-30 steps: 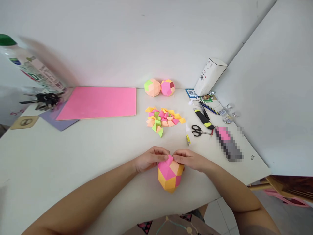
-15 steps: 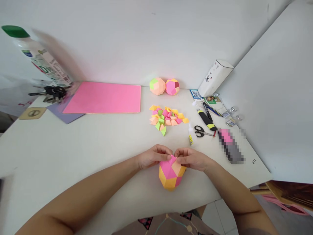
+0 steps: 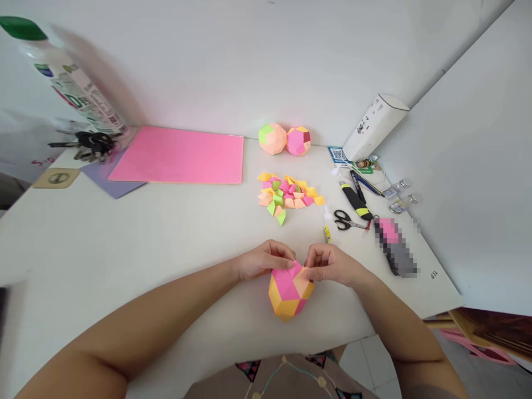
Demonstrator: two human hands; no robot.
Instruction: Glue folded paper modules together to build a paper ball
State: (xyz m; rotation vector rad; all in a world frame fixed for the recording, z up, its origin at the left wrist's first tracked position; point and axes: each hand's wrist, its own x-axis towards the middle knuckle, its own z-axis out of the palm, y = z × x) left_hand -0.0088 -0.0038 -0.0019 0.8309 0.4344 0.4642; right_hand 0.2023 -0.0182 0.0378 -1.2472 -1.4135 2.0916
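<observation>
A folded paper ball [image 3: 288, 292] of pink, orange and yellow facets rests near the front edge of the white table [image 3: 124, 244]. My left hand [image 3: 261, 259] pinches its upper left side. My right hand [image 3: 332, 264] pinches a peach flap at its top right. Behind the hands lies a pile of small folded paper pieces [image 3: 286, 195] in pink, yellow, orange and green. Two finished paper balls [image 3: 284, 139] sit against the wall.
A pink sheet [image 3: 178, 155] lies at the back left over a purple one, with keys [image 3: 89, 143] and a green-capped bottle [image 3: 62, 77]. To the right are a small glue tube [image 3: 327, 227], scissors [image 3: 348, 220], pens [image 3: 357, 191], small vials and a white box [image 3: 376, 127].
The view has shifted a little, so everything sits slightly higher and to the right. My right fingers have moved onto the peach flap at the ball's top; the ball has turned slightly.
</observation>
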